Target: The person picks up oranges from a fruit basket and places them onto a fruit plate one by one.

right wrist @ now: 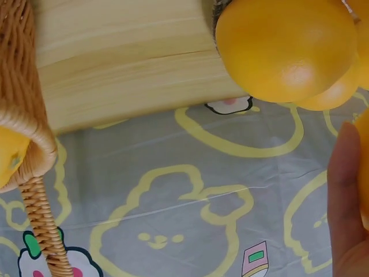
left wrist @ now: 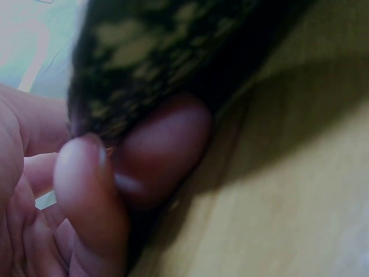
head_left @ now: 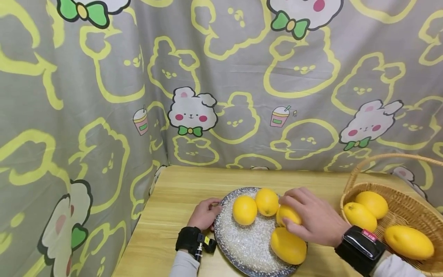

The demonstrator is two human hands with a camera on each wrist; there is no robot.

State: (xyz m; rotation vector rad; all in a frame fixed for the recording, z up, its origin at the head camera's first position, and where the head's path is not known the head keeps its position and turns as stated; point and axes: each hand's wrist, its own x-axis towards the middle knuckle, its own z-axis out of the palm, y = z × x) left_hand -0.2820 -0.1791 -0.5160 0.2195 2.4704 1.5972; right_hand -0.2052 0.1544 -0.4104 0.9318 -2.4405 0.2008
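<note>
My left hand (head_left: 204,213) grips the left rim of a round speckled plate (head_left: 238,242); in the left wrist view its fingers (left wrist: 86,190) are at the plate's dark edge (left wrist: 138,46). Over the plate's right side, my right hand (head_left: 309,217) holds an orange (head_left: 288,214), partly hidden by the fingers. That same orange (right wrist: 364,167) is cut off at the right edge of the right wrist view. Two more oranges, one left (head_left: 244,209) and one further back (head_left: 267,202), sit on the plate. A mango (head_left: 288,246) lies just in front of the held orange.
A wicker basket (head_left: 349,184) with a tall handle stands on the right, holding several yellow fruits, among them a mango (head_left: 409,242). The wooden table (head_left: 155,223) meets a patterned curtain (head_left: 242,77) at the back and left.
</note>
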